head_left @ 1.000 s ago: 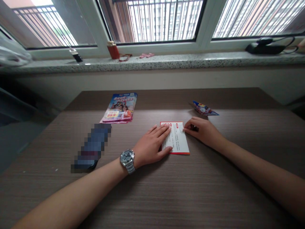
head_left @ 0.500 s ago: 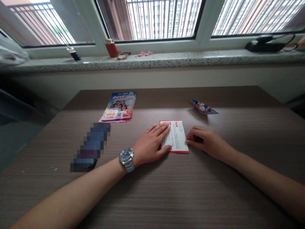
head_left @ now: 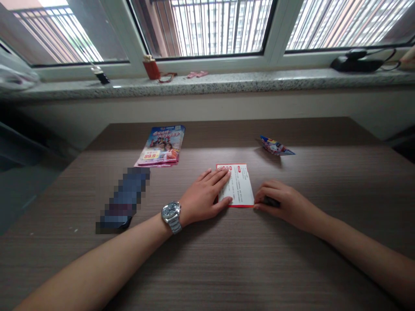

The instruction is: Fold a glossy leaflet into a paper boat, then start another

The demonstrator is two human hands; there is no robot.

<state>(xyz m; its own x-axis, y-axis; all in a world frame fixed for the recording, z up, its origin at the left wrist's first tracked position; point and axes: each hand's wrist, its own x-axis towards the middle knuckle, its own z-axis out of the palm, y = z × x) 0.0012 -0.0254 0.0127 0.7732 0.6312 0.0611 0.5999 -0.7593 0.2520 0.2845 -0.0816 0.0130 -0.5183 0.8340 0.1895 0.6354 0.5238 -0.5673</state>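
A white sheet with red edges and printed text [head_left: 241, 188] lies on the brown wooden table [head_left: 207, 268]. My left hand [head_left: 205, 194], with a metal watch on its wrist [head_left: 171, 214], rests flat over the sheet's left part, fingers spread. At the sheet's lower right corner is my right hand [head_left: 280, 203], its thumb and fingertips pinched together at the edge. A folded piece of colourful printed paper [head_left: 276, 146] stands behind my right hand. Several stacked flyers [head_left: 164, 144] lie at the back left.
A dark, pixelated flat object [head_left: 126, 198] lies left of my left hand. On the stone windowsill [head_left: 246, 82] stand a red case [head_left: 151, 69], a small dark bottle [head_left: 101, 75], pink items [head_left: 197, 74] and a black device with a cable [head_left: 356, 62].
My right hand has slid toward me along the sheet's right edge, down to its lower corner. My left hand stays pressed on the sheet.
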